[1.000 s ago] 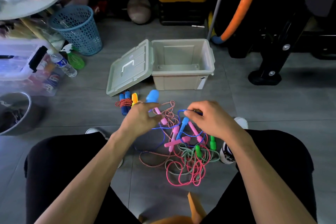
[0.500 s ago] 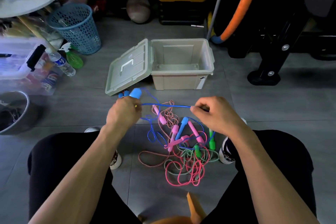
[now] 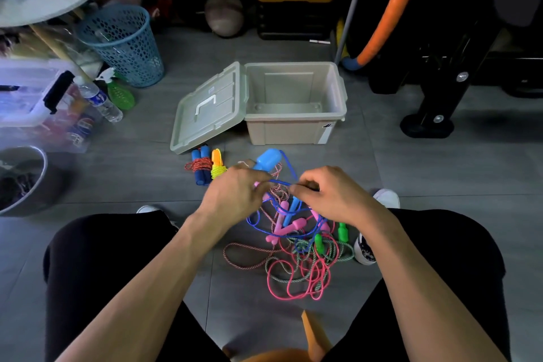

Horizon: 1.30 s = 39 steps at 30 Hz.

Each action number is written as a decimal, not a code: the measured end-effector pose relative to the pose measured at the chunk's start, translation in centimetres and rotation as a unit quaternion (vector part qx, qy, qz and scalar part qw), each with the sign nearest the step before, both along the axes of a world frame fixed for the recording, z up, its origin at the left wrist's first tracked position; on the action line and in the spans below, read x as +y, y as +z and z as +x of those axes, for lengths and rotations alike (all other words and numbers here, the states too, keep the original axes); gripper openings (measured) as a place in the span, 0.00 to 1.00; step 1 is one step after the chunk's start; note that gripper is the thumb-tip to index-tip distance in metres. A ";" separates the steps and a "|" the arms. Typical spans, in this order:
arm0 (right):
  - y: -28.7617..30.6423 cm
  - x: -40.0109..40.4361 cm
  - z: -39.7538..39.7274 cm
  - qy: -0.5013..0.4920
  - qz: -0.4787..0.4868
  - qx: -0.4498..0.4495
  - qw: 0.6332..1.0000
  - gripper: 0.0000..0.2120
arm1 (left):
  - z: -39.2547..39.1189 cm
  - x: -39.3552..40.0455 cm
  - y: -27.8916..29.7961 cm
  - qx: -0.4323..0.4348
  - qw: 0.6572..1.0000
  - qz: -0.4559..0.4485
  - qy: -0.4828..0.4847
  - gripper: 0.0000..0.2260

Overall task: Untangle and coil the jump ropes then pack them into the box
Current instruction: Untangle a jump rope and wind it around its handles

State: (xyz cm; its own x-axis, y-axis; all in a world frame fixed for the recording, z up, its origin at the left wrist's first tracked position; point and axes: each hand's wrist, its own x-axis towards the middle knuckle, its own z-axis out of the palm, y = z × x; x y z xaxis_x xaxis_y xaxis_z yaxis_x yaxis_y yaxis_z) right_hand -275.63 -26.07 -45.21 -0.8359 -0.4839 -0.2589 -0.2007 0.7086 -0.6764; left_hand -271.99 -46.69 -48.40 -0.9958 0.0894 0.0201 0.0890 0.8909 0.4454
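Observation:
A tangle of jump ropes (image 3: pixel 296 256) lies on the grey floor between my feet: pink, green and striped cords with pink and green handles. My left hand (image 3: pixel 235 194) grips the blue rope (image 3: pixel 282 182) by its light blue handle (image 3: pixel 269 159). My right hand (image 3: pixel 332 194) pinches the same blue cord close to the left hand, above the pile. The open beige box (image 3: pixel 293 129) stands beyond, nothing in it, its lid (image 3: pixel 205 109) leaning at its left. Two coiled ropes sit by the lid: one with dark blue handles (image 3: pixel 199 167) and one yellow-orange (image 3: pixel 218 166).
A blue mesh bin (image 3: pixel 123 44), a green spray bottle (image 3: pixel 117 91) and a water bottle (image 3: pixel 101 103) stand at the left, with a clear storage bin (image 3: pixel 32 103) and a metal bowl (image 3: pixel 20 179). Black equipment legs (image 3: pixel 432 114) stand right of the box.
My hands, spread apart with the blue cord taut half a second ago, have come together. The left hand moved right, and the blue handle with it.

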 end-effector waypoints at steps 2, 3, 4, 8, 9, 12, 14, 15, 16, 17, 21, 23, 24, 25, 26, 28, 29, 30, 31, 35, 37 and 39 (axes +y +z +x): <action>0.0 0.9 -0.3 -0.005 0.038 0.008 0.999 0.17 | -0.8 -1.6 -0.4 -0.059 0.990 -0.084 0.098 0.08; 0.0 1.3 -0.5 -0.013 0.042 0.010 0.999 0.16 | -1.1 -2.5 -0.8 -0.106 0.977 -0.108 0.148 0.09; 0.1 1.7 -0.7 -0.023 0.038 0.008 0.999 0.15 | -1.2 -3.4 -1.3 -0.151 0.965 -0.118 0.178 0.10; 0.1 1.8 -0.8 -0.020 0.011 0.023 0.999 0.11 | -0.9 -3.4 -1.9 -0.171 0.975 -0.020 0.142 0.12; 0.1 1.5 -0.7 -0.010 0.005 0.027 1.000 0.11 | -0.7 -2.4 -1.4 -0.150 0.983 0.021 0.105 0.14; 0.0 0.6 -0.3 0.017 -0.011 0.016 1.000 0.13 | 0.1 0.7 0.9 -0.050 0.996 0.076 -0.013 0.16; 0.1 0.1 -0.2 0.022 -0.030 0.001 0.999 0.13 | 0.4 1.4 1.1 -0.013 0.997 0.064 -0.046 0.16; 0.1 -0.1 -0.1 0.020 -0.040 -0.004 0.999 0.13 | 0.4 1.5 1.0 0.001 0.997 0.064 -0.042 0.15; 0.1 -0.2 -0.1 0.018 -0.046 -0.004 0.999 0.13 | 0.3 1.5 0.9 0.008 0.997 0.064 -0.032 0.14; 0.1 -0.2 -0.1 0.017 -0.044 -0.001 0.999 0.13 | 0.2 1.5 0.8 0.017 0.998 0.051 -0.026 0.11; -0.1 1.1 -0.6 -0.005 0.006 0.026 1.000 0.12 | -1.1 -0.5 0.0 -0.052 0.986 -0.115 0.106 0.10; -0.1 2.0 -1.0 -0.026 0.017 0.038 0.999 0.13 | -1.4 -3.1 -1.1 -0.151 0.956 -0.146 0.205 0.15; 0.0 2.3 -1.1 -0.030 0.019 0.041 0.999 0.14 | -1.3 -4.0 -1.6 -0.192 0.944 -0.145 0.225 0.18; 0.0 2.5 -1.1 -0.030 0.020 0.042 0.998 0.14 | -1.2 -4.4 -2.0 -0.215 0.939 -0.142 0.226 0.20; -0.1 2.5 -1.1 -0.029 0.016 0.042 0.999 0.13 | -1.0 -4.2 -2.2 -0.223 0.940 -0.140 0.217 0.19; -0.1 2.3 -1.0 -0.021 -0.005 0.040 0.999 0.12 | -0.8 -2.8 -1.7 -0.205 0.954 -0.129 0.179 0.15; -0.2 2.1 -0.9 -0.017 -0.017 0.039 0.999 0.11 | -0.8 -1.9 -1.3 -0.178 0.968 -0.107 0.142 0.14; -0.1 1.8 -0.8 -0.012 -0.026 0.038 0.999 0.11 | -0.6 -0.9 -0.8 -0.152 0.981 -0.071 0.096 0.15; -0.1 1.5 -0.8 -0.005 -0.030 0.037 0.999 0.12 | -0.3 0.0 -0.2 -0.126 0.990 -0.029 0.050 0.17; 0.0 0.5 -0.5 0.023 -0.036 0.019 0.999 0.16 | 0.7 2.3 0.9 -0.043 0.997 0.060 -0.026 0.17; 0.0 0.3 -0.3 0.025 -0.040 0.020 0.999 0.15 | 0.6 2.5 0.7 -0.016 0.997 0.071 -0.037 0.14; -0.1 0.3 -0.2 0.025 -0.031 0.012 0.999 0.14 | 0.4 2.4 0.7 -0.004 0.999 0.048 -0.025 0.13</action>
State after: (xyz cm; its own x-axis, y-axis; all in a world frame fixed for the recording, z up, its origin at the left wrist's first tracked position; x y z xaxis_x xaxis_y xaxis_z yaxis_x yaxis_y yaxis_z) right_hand -275.85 -25.75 -45.28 -0.8165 -0.5391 -0.2064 -0.2516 0.6541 -0.7133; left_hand -271.55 -44.28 -47.75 -0.9903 0.1366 0.0234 0.1282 0.8383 0.5299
